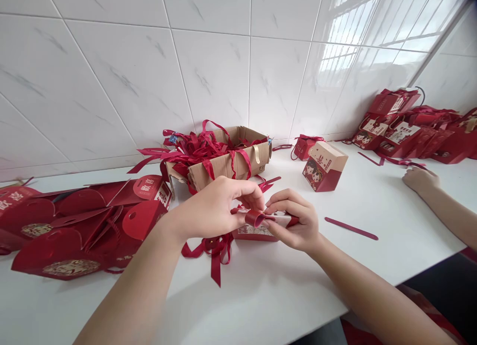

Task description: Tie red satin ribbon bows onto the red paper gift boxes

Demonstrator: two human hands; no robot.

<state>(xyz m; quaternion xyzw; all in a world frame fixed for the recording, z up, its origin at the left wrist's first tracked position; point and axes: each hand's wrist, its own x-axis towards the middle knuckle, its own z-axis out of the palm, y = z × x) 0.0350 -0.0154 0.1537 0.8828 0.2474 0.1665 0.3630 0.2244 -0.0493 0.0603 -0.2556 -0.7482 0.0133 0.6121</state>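
My left hand [227,206] and my right hand [294,218] meet at the middle of the table, fingertips pinched on a dark red ribbon [255,219] that curls into a loop between them. Right under the fingers lies a red gift box [257,234] with a light printed face, partly covered by both hands. Left of that box, more red ribbon [215,265] trails loosely over the white tabletop, one tail pointing toward me. Whether my right fingers also grip the edge of the box is hidden.
A cardboard box [223,164] heaped with red ribbons stands by the tiled wall. Folded red gift bags [93,226] crowd the left. A beige-and-red box [325,166], a loose strip [351,228] and stacked red boxes [402,121] are rightward, near another person's hand [421,178].
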